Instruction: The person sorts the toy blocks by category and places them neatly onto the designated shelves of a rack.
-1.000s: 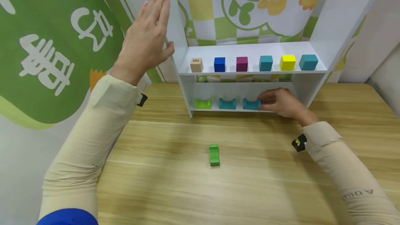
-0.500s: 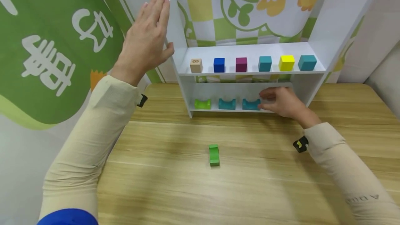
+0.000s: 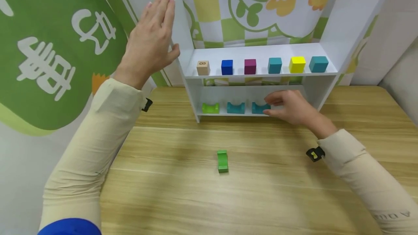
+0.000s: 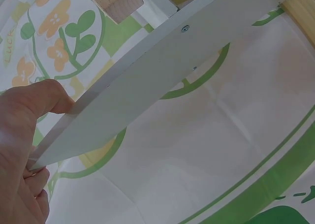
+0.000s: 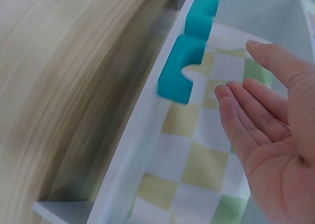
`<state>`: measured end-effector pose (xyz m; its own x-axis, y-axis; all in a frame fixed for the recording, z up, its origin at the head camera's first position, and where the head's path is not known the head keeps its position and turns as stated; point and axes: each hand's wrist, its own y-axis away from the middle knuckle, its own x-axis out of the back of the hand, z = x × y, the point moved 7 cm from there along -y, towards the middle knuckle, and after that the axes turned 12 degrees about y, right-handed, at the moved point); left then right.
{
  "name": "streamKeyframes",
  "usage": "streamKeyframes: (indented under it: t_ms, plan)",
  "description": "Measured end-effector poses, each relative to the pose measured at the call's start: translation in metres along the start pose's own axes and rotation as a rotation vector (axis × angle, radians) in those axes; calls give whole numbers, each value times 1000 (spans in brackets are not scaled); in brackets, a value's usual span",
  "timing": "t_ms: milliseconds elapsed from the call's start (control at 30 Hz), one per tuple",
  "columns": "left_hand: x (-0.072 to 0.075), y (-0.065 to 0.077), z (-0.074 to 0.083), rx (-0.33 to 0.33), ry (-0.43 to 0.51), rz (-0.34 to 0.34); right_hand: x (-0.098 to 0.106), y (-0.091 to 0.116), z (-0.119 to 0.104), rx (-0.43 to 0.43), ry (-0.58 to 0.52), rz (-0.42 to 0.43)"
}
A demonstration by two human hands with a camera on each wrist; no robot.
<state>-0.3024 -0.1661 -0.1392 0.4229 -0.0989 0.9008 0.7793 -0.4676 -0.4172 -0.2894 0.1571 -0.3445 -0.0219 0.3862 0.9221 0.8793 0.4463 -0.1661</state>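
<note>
A white two-tier shelf (image 3: pixel 254 53) stands on the table. My left hand (image 3: pixel 148 42) is at the top of its left side panel (image 4: pixel 133 86); in the left wrist view the thumb lies at the panel's edge, with bent fingers at the other side. On the lower tier sit a lime-green arch block (image 3: pixel 210 108), a teal one (image 3: pixel 236 108) and, rightmost, another teal arch block (image 3: pixel 259 108), their hollows facing up. My right hand (image 3: pixel 290 107) is beside the rightmost block, fingers loosely bent, holding nothing; the right wrist view shows a gap between them.
The upper tier bears a wooden cube (image 3: pixel 203 68) marked 8, a blue cube (image 3: pixel 227 67), a maroon cube (image 3: pixel 250 66), a yellow cube (image 3: pixel 297 64) and two teal cubes (image 3: pixel 275 65). A green arch block (image 3: pixel 222 161) lies on the wooden table (image 3: pixel 169 191) in front.
My right hand's fingers have parted from the rightmost teal arch block and let it go; it stays on the lower tier. My left hand has kept its place on the panel.
</note>
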Motion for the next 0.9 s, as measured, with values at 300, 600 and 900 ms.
streamKeyframes:
  t_ms: [300,600,900]
  plan:
    - [0,0,1,4,12,-6,-13,6,-30,83,-27,-41]
    - [0,-1,1,13,18,-15,-35,17,-63,147,-43,-95]
    - [0,-1,1,18,10,-24,-65,29,-91,177,-73,-137]
